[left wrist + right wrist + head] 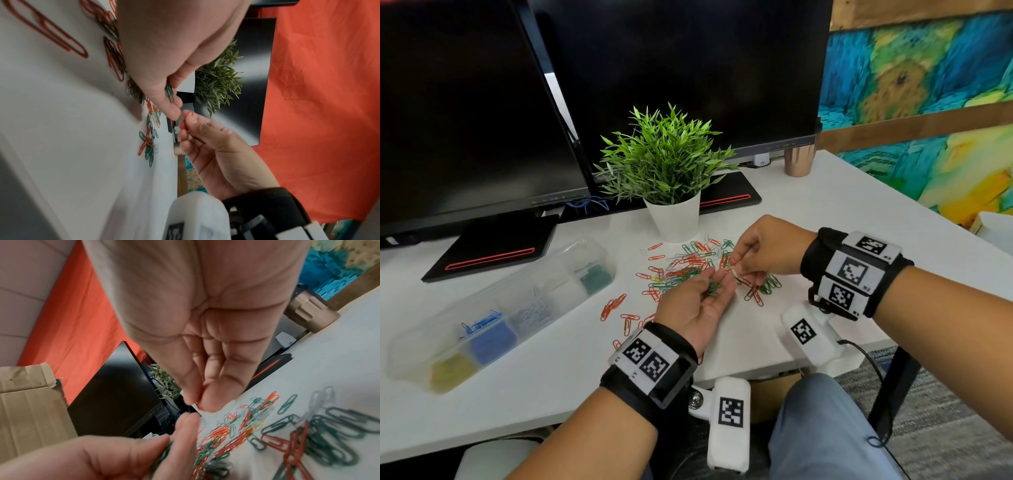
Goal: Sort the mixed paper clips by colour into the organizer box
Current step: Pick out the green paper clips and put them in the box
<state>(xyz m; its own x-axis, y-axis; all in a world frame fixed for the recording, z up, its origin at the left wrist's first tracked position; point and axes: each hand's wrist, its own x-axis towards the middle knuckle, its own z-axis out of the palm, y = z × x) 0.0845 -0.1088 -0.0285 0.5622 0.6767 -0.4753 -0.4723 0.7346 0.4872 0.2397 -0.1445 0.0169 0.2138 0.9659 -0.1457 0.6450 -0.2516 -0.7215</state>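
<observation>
A clear organizer box (571, 253) lies at the left of the white desk, with yellow, blue, white and green clips in separate compartments. The mixed pile of paper clips (685, 265), mostly red and green, is spread in front of the plant pot. My left hand (717, 279) is palm up over the pile, fingers curled round a small bunch of green clips (710, 290) (169, 92). My right hand (736, 267) meets the left fingertips and pinches a single clip (190, 113) that looks red. In the right wrist view the pinching fingertips (209, 404) hide that clip.
A potted plant (674, 219) stands just behind the pile. Two dark monitors on black stands (493, 251) fill the back of the desk, and a copper cup (799, 161) stands at the back right. Loose red clips (614, 305) lie between pile and box.
</observation>
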